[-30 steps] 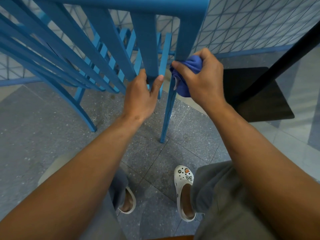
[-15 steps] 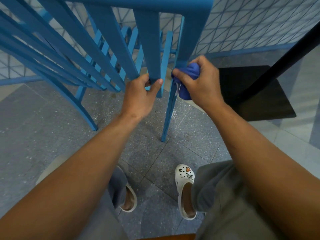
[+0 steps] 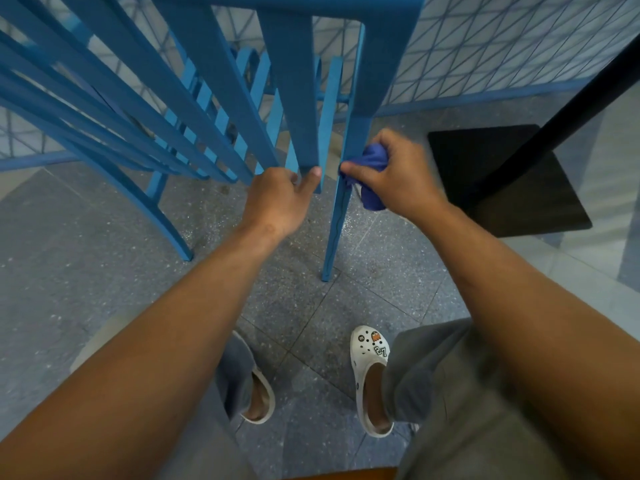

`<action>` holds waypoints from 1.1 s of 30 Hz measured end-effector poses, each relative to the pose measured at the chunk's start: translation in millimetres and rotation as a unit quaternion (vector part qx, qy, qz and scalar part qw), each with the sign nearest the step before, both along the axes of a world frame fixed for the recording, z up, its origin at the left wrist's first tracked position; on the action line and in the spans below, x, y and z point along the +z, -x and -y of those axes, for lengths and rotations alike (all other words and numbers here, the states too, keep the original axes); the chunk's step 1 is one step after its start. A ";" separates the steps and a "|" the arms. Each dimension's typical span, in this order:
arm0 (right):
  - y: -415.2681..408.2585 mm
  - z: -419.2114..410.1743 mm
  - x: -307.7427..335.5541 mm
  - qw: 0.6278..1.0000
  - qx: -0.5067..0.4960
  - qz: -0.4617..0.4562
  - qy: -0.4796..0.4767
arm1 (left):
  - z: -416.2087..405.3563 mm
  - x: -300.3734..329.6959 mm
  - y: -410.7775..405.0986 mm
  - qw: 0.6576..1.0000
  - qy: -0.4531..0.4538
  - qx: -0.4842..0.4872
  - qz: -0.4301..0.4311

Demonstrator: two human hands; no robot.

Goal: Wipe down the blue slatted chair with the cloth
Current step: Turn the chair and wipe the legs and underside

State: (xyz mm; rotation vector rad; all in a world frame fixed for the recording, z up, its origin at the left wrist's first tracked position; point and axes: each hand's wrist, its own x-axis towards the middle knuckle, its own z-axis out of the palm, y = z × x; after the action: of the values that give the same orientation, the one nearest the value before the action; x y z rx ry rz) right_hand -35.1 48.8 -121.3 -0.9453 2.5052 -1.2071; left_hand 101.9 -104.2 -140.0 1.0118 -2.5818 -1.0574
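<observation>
Chair: a blue slatted chair (image 3: 214,81) stands on the tiled floor (image 3: 104,254), close in front of the person.
Cloth: a bunched blue cloth (image 3: 372,174) pressed against the chair's rear leg (image 3: 341,209), partway down.
Right hand (image 3: 394,174): fingers curled around the cloth.
Left hand (image 3: 282,199): fingers wrapped around the bottom of a back slat (image 3: 298,98), steadying it.
Progress: mid-task; the leg's lower stretch appears unwiped. Which other parts are done cannot be told.

Single head view: looks steeply down from above the blue chair (image 3: 294,98), close, chair's back slats filling upper frame.
</observation>
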 end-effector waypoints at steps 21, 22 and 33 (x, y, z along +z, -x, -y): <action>7.3 2.2 -37.8 0.993 0.045 -0.032 -0.107 | -4.0 -6.8 16.9 0.995 0.099 -0.001 0.026; 8.2 1.4 -32.1 0.995 0.041 -0.038 -0.088 | -2.9 -7.3 17.0 0.994 0.103 -0.002 0.022; 8.9 0.2 -64.5 0.992 0.049 0.027 -0.112 | 3.3 -11.2 15.4 0.994 0.102 -0.029 -0.035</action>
State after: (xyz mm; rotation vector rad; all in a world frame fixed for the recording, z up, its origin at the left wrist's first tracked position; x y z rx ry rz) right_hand -44.0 48.6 -185.9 -0.9506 2.4572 -0.8868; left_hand 86.5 -107.5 -151.2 0.8413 -2.6107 -0.8034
